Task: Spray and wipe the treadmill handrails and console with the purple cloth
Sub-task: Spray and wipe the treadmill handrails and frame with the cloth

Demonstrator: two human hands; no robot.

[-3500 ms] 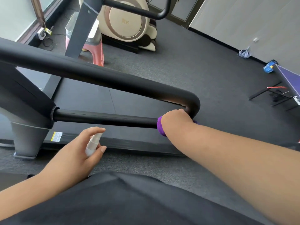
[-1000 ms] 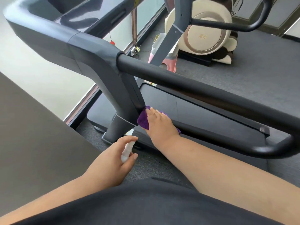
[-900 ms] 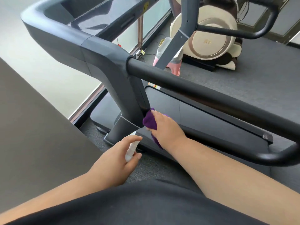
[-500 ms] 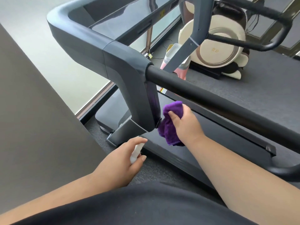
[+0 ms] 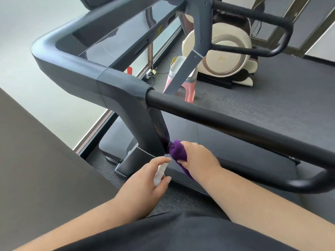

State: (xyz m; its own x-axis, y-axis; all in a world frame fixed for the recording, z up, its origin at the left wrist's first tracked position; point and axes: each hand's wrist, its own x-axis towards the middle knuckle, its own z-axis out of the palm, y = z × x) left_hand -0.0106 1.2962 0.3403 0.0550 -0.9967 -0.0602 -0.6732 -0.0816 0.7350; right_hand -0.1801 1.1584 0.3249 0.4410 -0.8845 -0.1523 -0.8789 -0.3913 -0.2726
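A: What do we see at the right hand (image 5: 198, 158)?

B: Its fingers are curled around the purple cloth (image 5: 176, 151). We see the bunched end of the cloth going out past the fingertips and touching the lower part of the upright (image 5: 143, 127), and one tail of the cloth hangs down under the palm.

A: And the left hand (image 5: 145, 183)?

B: It holds the bottle (image 5: 160, 172), a small white one. The fingers wrap around it and the first finger lies over its top. The bottle is just beside the right fingers, to their left, but we cannot tell if they touch.

A: Where is the handrail (image 5: 235, 125)?

B: Above the right fingers, apart from them; the lower bar (image 5: 308, 182) is far to their right. The console (image 5: 112, 40) is well above both hands.
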